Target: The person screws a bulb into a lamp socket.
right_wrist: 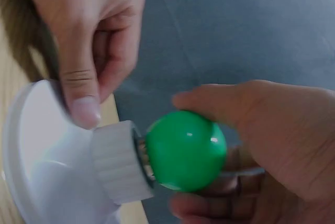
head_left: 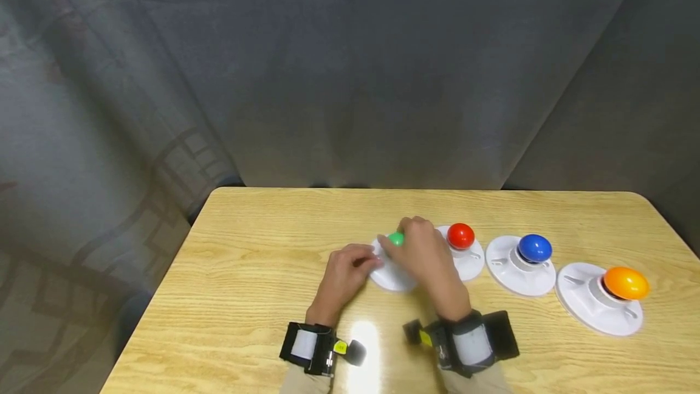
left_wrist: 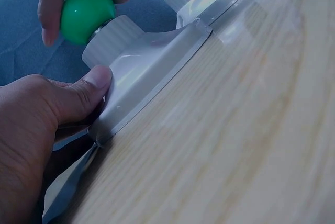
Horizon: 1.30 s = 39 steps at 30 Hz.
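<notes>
A round green light bulb (head_left: pixel 396 239) sits in the ribbed collar of a white lamp base (head_left: pixel 392 279), its metal screw part showing at the collar in the right wrist view. My right hand (head_left: pixel 425 257) holds the green bulb, thumb on one side and fingers curled round the other. With the thumb on top of the base near the collar, my left hand (head_left: pixel 346 275) grips the rim of the same white base. In the left wrist view the left fingers go out of sight behind the base's edge.
To the right stand more white bases in a row, carrying a red bulb (head_left: pixel 461 236), a blue bulb (head_left: pixel 535 248) and an orange bulb (head_left: pixel 626 283). The wooden table (head_left: pixel 251 272) ends at a grey curtain (head_left: pixel 350 78) behind.
</notes>
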{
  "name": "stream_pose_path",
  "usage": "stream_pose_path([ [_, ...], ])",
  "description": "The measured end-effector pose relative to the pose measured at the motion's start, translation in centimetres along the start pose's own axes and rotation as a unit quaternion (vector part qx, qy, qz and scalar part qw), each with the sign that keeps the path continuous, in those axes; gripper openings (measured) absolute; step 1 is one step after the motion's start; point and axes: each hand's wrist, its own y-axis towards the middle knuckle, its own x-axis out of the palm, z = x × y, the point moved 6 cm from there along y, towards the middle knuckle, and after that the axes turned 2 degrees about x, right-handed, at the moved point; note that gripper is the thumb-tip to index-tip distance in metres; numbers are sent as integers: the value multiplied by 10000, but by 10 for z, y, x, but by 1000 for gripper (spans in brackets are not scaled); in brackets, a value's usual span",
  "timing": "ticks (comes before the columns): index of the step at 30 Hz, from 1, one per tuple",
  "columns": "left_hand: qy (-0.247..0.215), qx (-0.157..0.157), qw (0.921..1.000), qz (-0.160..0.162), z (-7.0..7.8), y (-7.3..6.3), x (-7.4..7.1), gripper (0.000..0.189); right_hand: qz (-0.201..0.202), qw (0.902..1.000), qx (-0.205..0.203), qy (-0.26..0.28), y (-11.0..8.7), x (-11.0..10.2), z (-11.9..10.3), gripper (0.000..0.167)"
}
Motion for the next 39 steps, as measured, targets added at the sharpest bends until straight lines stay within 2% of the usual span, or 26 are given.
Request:
stream_pose_path([
  [3, -22, 53, 10000, 16, 1, 0, 0, 11, -18, 9997, 241, 72, 1, 3, 4, 43],
  [8, -81, 11, 10000, -37, 1, 1, 1, 11, -338, 9985, 432, 28, 0, 5, 7, 53],
  [11, -73, -12, 10000, -52, 1, 0, 1, 11, -481, 9988, 58, 3, -3, 3, 2, 51],
  [14, -90, -9, 9999, -50, 0, -1, 0, 10, -510, 9965, -643, 147, -6, -2, -8, 43],
  [17, -157, 21, 9999, -28, 0, -1, 0, 11, -644, 9887, -1322, 303, -12, -6, -19, 43],
  [20, -187, 82, 9998, -14, 1, 0, -1, 12, -1075, 9834, -1442, 247, -16, -4, -22, 44],
  [24, -153, 75, 9999, -26, 1, 0, -1, 13, -1478, 9822, -1162, 46, -17, 3, -17, 45],
  [39, -222, -148, 9996, -46, 0, 0, 0, 13, -752, 9924, -958, 180, -11, 1, -15, 36],
])
